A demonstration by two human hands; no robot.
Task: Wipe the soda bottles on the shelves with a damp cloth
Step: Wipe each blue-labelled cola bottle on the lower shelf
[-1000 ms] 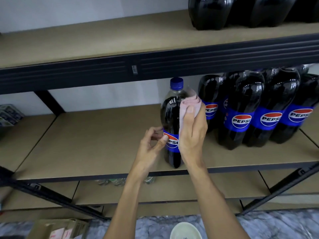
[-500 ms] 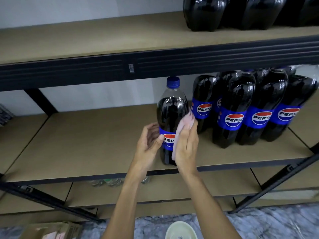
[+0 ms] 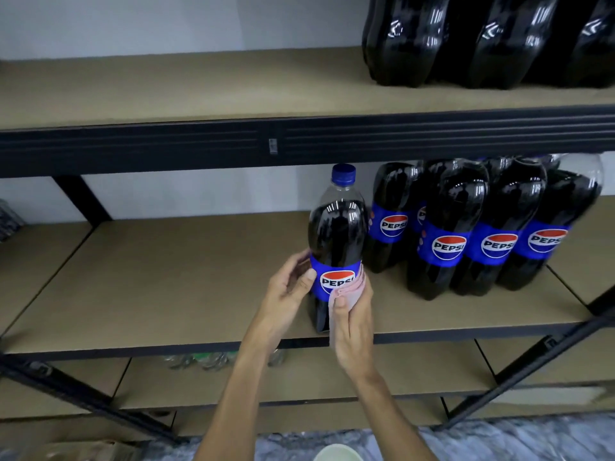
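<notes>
One dark plastic cola bottle with blue cap and blue label stands upright near the front edge of the brown board shelf. The left hand curls round its left side, thumb on the label. The right hand pinches a folded pink cloth, pressing it to the bottle's lower right side. Similar bottles stand grouped just beside it.

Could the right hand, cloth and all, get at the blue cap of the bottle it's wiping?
Probably yes: the cap stands open in front, just under the upper beam, and the right hand holds the cloth low on the same bottle.
</notes>
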